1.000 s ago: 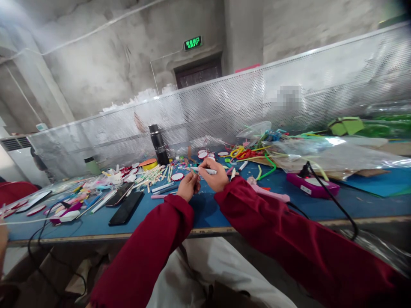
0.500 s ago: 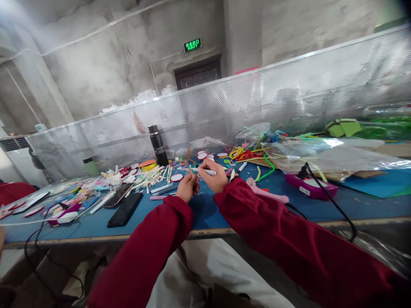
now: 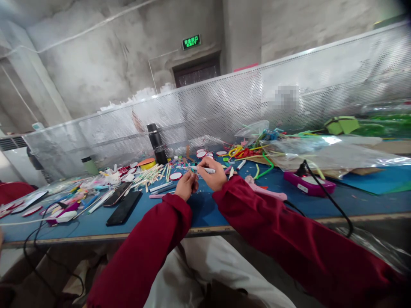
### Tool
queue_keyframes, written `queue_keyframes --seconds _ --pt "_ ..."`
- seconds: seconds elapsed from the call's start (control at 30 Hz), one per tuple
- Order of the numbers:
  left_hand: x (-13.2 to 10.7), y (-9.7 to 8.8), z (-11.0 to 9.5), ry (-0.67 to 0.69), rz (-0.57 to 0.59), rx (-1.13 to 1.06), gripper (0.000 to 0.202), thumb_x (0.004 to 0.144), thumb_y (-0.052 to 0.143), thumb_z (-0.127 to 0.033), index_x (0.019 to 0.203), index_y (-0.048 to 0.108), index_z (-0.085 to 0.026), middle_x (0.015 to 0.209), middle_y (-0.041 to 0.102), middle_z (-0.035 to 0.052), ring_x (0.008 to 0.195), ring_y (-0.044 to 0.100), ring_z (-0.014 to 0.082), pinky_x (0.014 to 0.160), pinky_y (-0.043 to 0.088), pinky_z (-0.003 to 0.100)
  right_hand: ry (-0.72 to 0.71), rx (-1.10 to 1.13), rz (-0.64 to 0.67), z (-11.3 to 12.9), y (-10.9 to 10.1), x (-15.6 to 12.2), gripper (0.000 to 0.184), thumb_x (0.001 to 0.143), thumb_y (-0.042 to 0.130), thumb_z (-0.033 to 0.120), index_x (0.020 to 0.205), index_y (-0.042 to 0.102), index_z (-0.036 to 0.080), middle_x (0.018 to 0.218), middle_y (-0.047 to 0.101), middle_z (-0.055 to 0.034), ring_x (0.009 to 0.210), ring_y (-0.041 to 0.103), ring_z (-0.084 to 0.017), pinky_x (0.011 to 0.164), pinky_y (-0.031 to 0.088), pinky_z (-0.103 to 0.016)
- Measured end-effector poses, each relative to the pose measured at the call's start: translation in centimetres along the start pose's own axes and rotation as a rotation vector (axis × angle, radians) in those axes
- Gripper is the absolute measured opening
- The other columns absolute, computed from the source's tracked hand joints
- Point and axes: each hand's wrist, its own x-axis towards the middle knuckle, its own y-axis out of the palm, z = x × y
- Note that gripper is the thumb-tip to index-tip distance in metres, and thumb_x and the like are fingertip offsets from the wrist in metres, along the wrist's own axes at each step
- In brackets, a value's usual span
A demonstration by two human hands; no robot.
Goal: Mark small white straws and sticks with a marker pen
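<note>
My right hand point(image 3: 212, 173) is closed around a white marker pen point(image 3: 209, 170), its tip pointing left toward my other hand. Close beside it, my left hand point(image 3: 187, 185) pinches something small at the fingertips, too tiny to make out. Both hands are held just above the blue table point(image 3: 205, 210). Left of them lie a few capped markers point(image 3: 163, 188) and a round white disc with a red rim point(image 3: 176, 176). A pink glue gun point(image 3: 268, 191) rests beyond my right sleeve.
A black flask point(image 3: 157, 144) stands at the back. Phones point(image 3: 123, 208) and wooden sticks point(image 3: 154, 176) lie left. A purple power strip point(image 3: 308, 184) with a black cable sits right, near plastic sheeting point(image 3: 334, 154) and pipe cleaners point(image 3: 245, 152). A perforated metal screen point(image 3: 218, 102) runs behind.
The view has shifted very slightly. Both hands keep nearly the same pose, with the marker still in my right hand near my left fingertips.
</note>
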Motion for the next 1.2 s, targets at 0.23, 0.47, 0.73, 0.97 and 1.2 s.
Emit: queue_keyframes --seconds 0.23,0.47,0.73,0.97,1.2 --pt "-0.02 -0.03 -0.04 0.009 0.010 -0.001 0.048 0.086 0.061 -0.066 0.083 0.048 -0.020 0.045 0.050 -0.0064 0.034 0.038 0.0081 0.039 0.022 0.022 0.015 -0.002 0.018 -0.05 0.02 -0.04 0.011 0.081 0.061 0.026 0.071 0.055 0.024 0.061 0.057 0.0034 0.057 0.049 -0.015 0.054 0.037 -0.030" --pt "-0.04 -0.12 -0.02 0.001 0.022 -0.021 0.046 0.087 0.061 -0.064 0.082 0.048 -0.020 0.046 0.051 -0.0060 0.035 0.039 0.0081 0.039 0.023 0.021 0.016 0.045 0.026 0.29 0.10 -0.03 0.013 0.081 0.061 0.027 0.071 0.054 0.024 0.060 0.057 0.0033 0.056 0.051 -0.015 0.055 0.039 -0.030" --pt "0.21 -0.18 0.14 -0.008 0.011 -0.021 0.043 0.090 0.059 -0.061 0.083 0.049 -0.020 0.046 0.051 -0.0058 0.035 0.038 0.0082 0.040 0.023 0.021 0.011 -0.007 0.002 -0.25 0.13 0.11 0.013 0.081 0.061 0.027 0.071 0.053 0.024 0.064 0.057 0.0027 0.058 0.051 -0.015 0.056 0.039 -0.030" --pt "0.09 -0.13 0.11 -0.012 0.009 -0.011 0.042 0.090 0.060 -0.060 0.083 0.049 -0.020 0.046 0.050 -0.0061 0.035 0.037 0.0078 0.040 0.022 0.021 0.018 0.005 0.019 0.57 -0.03 0.02 0.014 0.082 0.059 0.028 0.070 0.053 0.024 0.060 0.056 0.0032 0.055 0.049 -0.014 0.055 0.038 -0.030" --pt "0.11 -0.12 0.12 -0.018 0.014 0.004 0.044 0.089 0.060 -0.063 0.084 0.049 -0.020 0.045 0.049 -0.0064 0.034 0.037 0.0075 0.040 0.022 0.021 0.009 0.010 0.022 0.52 -0.09 0.06 0.014 0.081 0.060 0.030 0.071 0.053 0.024 0.062 0.058 0.0026 0.057 0.051 -0.015 0.056 0.040 -0.030"
